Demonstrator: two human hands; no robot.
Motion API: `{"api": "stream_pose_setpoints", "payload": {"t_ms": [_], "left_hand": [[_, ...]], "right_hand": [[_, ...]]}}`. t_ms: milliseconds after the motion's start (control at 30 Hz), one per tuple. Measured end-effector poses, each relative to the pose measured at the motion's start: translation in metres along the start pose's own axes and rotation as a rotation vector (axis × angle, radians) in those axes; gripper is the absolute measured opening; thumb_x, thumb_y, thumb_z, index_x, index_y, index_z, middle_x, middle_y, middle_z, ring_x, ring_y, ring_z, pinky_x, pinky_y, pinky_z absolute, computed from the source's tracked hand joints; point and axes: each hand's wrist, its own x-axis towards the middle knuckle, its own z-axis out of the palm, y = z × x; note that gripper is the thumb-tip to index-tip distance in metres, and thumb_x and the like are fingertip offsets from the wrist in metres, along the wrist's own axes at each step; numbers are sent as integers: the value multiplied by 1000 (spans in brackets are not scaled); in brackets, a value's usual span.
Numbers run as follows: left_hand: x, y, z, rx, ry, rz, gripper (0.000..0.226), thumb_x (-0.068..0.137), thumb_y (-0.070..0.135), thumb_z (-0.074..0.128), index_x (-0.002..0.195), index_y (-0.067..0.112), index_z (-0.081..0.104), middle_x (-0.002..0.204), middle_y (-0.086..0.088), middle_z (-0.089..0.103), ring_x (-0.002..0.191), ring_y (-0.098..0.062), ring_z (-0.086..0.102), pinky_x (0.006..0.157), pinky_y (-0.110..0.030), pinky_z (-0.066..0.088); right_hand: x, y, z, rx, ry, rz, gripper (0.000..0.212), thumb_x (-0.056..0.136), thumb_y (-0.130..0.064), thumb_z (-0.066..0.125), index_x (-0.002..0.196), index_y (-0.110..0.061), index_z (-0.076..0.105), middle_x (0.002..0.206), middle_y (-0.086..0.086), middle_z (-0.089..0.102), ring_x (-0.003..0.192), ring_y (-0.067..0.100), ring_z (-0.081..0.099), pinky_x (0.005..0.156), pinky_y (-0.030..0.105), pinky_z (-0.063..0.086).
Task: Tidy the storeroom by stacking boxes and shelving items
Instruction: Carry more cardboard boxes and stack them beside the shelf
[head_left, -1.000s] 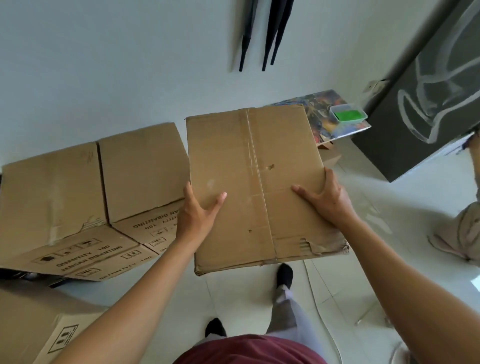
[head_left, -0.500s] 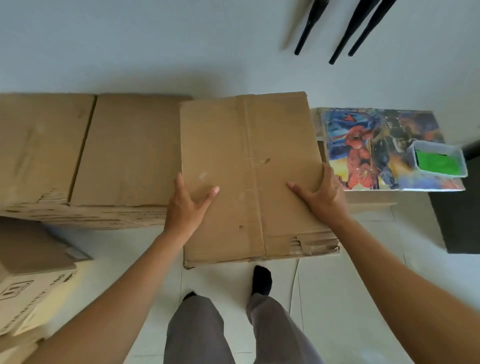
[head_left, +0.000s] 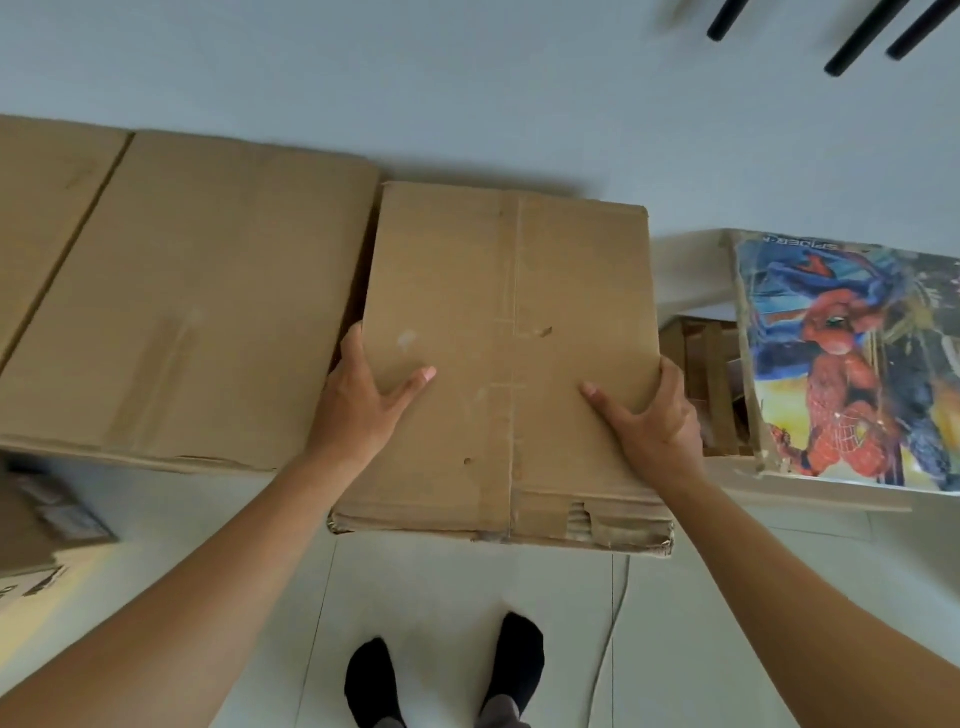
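A worn brown cardboard box (head_left: 498, 291) with a taped centre seam and a torn near right corner is held level in front of me, above the floor. My left hand (head_left: 363, 400) grips its left edge, thumb on the top face and fingers hidden down the side. On the right edge my right hand (head_left: 649, 415) grips the same way. The box's far edge lies close to the white wall. Its left side sits right next to a larger closed cardboard box (head_left: 197, 291).
Another carton (head_left: 36, 525) stands low at the left edge. To the right is an open box (head_left: 711, 384) with a comic-print board (head_left: 841, 358) lying over it. Black rods (head_left: 862, 31) hang on the wall above. My feet (head_left: 447, 670) stand on white floor tiles.
The box has moved forward toward the wall and beside the large box. The view has closed in and the green container is out of sight. Both hands keep the same grip.
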Motion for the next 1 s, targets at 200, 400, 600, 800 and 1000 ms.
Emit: {"api": "stream_pose_setpoints", "payload": {"t_ms": [200,400,600,800,1000], "left_hand": [[21,-15,19,77,95,19,96,83,56,61,153,7,16,157,-12,29,142,-26,30,113,-34,26],[12,-18,17,256,94,224,73,93,51,49,152,16,25,163,-6,7,148,-21,15,112,-37,28],[-13,-37,18,433,40,345,74,93,64,31,153,20,25,163,-9,6,150,-23,3,117,-37,15],[-48,-48,18,647,5,434,79,93,69,22,152,16,30,160,-14,15,149,-33,4,119,-55,4],[-49,-56,12,718,-1,508,78,94,69,17,152,18,28,161,-13,15,150,-31,3,118,-57,7]], "right_hand": [[25,-3,23,-71,11,-68,92,73,-67,64,138,-13,29,129,14,52,115,33,54,95,45,46],[25,1,25,-165,47,-194,93,80,-65,59,147,-13,20,146,11,37,129,29,43,100,41,40],[10,12,32,-518,70,-550,77,93,-62,41,151,-14,23,161,11,8,148,25,2,119,38,3],[-30,46,33,-577,-24,-703,75,94,-68,21,148,-17,33,159,7,17,149,22,2,120,50,7],[-40,55,36,-572,49,-742,69,95,-62,26,146,-17,38,157,8,24,148,25,11,118,52,12]]}}
